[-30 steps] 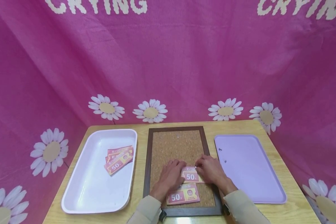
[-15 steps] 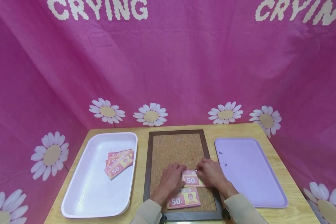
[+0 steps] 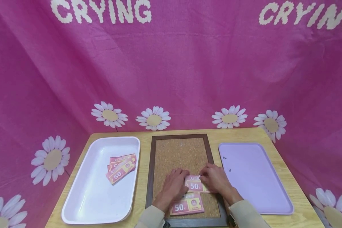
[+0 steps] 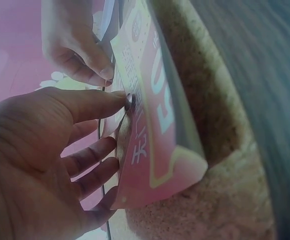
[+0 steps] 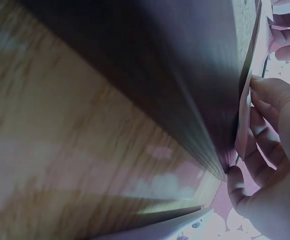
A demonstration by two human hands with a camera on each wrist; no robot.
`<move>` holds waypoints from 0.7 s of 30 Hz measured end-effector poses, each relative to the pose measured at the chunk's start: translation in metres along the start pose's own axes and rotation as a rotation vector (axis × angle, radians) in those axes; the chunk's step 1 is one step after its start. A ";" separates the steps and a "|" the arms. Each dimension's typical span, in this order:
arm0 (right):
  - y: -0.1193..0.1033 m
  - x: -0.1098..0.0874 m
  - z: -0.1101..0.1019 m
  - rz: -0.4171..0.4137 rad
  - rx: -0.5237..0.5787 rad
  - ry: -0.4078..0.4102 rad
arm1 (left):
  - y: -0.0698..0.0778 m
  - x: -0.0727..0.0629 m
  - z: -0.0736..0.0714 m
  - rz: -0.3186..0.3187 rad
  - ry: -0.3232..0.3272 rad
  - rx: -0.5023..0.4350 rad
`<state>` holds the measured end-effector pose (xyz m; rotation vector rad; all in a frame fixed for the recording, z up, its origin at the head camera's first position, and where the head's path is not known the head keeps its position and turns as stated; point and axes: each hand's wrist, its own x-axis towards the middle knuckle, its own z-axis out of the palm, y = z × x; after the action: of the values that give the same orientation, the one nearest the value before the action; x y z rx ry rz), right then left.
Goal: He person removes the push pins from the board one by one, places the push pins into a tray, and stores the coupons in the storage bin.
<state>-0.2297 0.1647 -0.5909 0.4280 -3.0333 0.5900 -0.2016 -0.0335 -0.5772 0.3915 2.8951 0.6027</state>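
On the framed cork board [image 3: 179, 155] lie two pink-and-yellow coupons marked 50. My left hand [image 3: 172, 186] rests at the left end of the upper coupon [image 3: 194, 184], its fingers lightly bent and its thumb near the lower corner. At this coupon's top edge my right hand [image 3: 215, 179] pinches a small shiny thumbtack [image 3: 199, 176] and covers the right end. Closer to me is the lower coupon [image 3: 186, 205]. In the left wrist view a metal tack [image 4: 129, 102] sits in a coupon [image 4: 157, 120] that curls up off the cork, with my left thumb right beside it.
To the left stands a white tray [image 3: 85, 202] holding several more coupons [image 3: 121, 169]. A purple tray [image 3: 256, 180] lies to the right, with two small tacks [image 3: 224, 157] near its left edge. A pink curtain [image 3: 182, 69] hangs behind the wooden table [image 3: 143, 152].
The whole scene has shifted slightly down in the head view. Both hands keep almost the same places on the upper coupon, with the tack still at its top edge.
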 end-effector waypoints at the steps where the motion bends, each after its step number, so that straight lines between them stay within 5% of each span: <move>1: 0.000 0.000 0.000 -0.006 0.002 0.008 | 0.000 0.000 0.000 0.001 0.002 -0.001; 21: 0.004 0.000 0.002 -0.091 -0.047 0.058 | 0.004 -0.002 -0.001 -0.015 0.004 -0.013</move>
<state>-0.2304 0.1670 -0.5943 0.5340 -2.9480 0.5150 -0.1987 -0.0305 -0.5743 0.3674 2.8935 0.6210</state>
